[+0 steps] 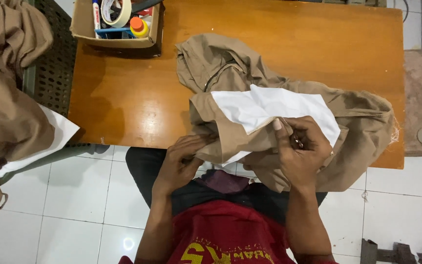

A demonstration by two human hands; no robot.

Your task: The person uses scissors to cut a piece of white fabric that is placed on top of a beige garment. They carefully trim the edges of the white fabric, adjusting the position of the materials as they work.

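Head cam, looking down at a wooden table (123,93). A tan garment (230,63) is bunched on the table's near right part and hangs over the front edge into the person's lap; a white fabric lining (269,105) is turned out on top of it. Left hand (181,161) sits at the table's front edge, fingers curled closed on a fold of the tan cloth from below. Right hand (299,149) is closed on the seam where white meets tan, thumb up against the white edge, fingers bent in; something small and dark shows between the fingers, can't tell what. The two hands are near each other with the fold between them. At the far left corner of the table is a cardboard box (86,27) with a tape roll (116,12) and an orange-capped bottle (138,27) inside. More tan cloth (6,98) is piled at left, off the table, with a white piece (59,134) under it. White tiled floor (74,205) below.
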